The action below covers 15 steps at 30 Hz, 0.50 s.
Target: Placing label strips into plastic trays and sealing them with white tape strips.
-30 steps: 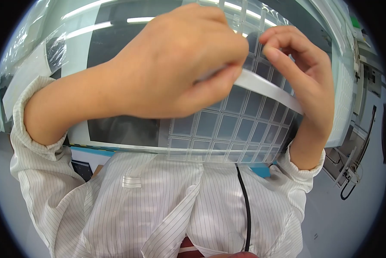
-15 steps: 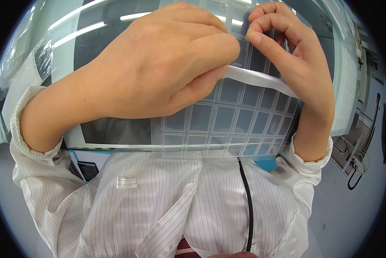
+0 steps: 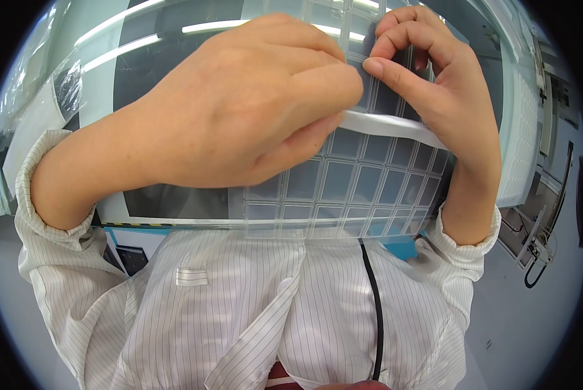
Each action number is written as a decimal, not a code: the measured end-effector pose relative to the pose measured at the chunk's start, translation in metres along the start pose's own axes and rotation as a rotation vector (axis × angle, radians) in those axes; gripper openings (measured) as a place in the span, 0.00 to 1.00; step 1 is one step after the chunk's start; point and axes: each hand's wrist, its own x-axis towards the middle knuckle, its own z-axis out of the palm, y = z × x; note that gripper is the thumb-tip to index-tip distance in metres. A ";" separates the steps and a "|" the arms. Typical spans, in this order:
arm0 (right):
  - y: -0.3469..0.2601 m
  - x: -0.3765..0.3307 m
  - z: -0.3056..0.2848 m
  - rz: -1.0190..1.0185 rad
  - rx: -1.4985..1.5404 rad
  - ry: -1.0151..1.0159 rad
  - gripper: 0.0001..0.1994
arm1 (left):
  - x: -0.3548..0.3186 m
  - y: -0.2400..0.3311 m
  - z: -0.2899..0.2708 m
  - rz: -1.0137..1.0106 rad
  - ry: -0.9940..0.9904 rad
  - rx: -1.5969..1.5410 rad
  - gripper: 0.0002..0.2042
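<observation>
A clear plastic compartment tray [image 3: 337,179] with rows of rectangular cells lies in front of me. Above it, my left hand [image 3: 272,97] is closed, thumb against curled fingers, at one end of a narrow white strip [image 3: 389,125]. The strip crosses over the tray to the right, where its other end passes behind the base of my right hand [image 3: 434,71]. My right thumb and index fingertips come together in a pinch over the tray's far part. Whatever lies between them is too small to make out. The left fingertips are partly hidden by the hand.
Under the tray is a glossy work surface with dark panels [image 3: 174,201] and light reflections. Crumpled clear plastic wrap [image 3: 67,97] sits at the far left. Stacked clear trays [image 3: 522,130] stand along the right edge. A cable and metal fittings [image 3: 541,250] are beyond.
My left hand has come slightly nearer to my body, bringing the white strip's left end along. My right thumb and fingers have shifted a little nearer and left. The tray has stayed in place.
</observation>
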 end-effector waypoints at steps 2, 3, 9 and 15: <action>-0.001 0.001 0.002 -0.026 -0.015 0.008 0.05 | -0.007 0.001 0.002 -0.029 -0.012 -0.033 0.06; 0.000 0.002 0.002 -0.055 -0.048 0.011 0.05 | -0.007 0.002 0.002 -0.001 -0.008 -0.057 0.06; 0.026 0.006 0.006 -0.230 -0.237 0.024 0.03 | -0.012 0.000 0.002 0.022 -0.047 -0.005 0.08; 0.039 0.004 0.004 -0.284 0.034 -0.033 0.04 | -0.010 0.001 0.000 -0.034 -0.111 0.022 0.10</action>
